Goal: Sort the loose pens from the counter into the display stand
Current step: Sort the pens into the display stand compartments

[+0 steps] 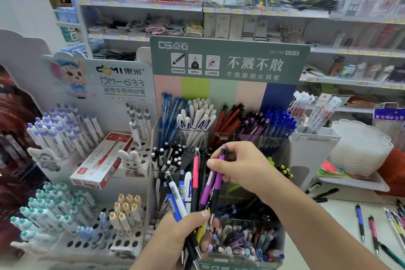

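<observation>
head cam: single view, worn on the person's head | faces forward and slightly down onto the pen display stand [230, 59] | near: both hands reach into lower frame, close to lens | wide-angle, edges bow | store shelves [140, 4] behind, counter [341, 215] at right | no second view

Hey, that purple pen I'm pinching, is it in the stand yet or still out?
Out. The right hand pinches the purple pen above the bunch of pens gripped in the left hand.
</observation>
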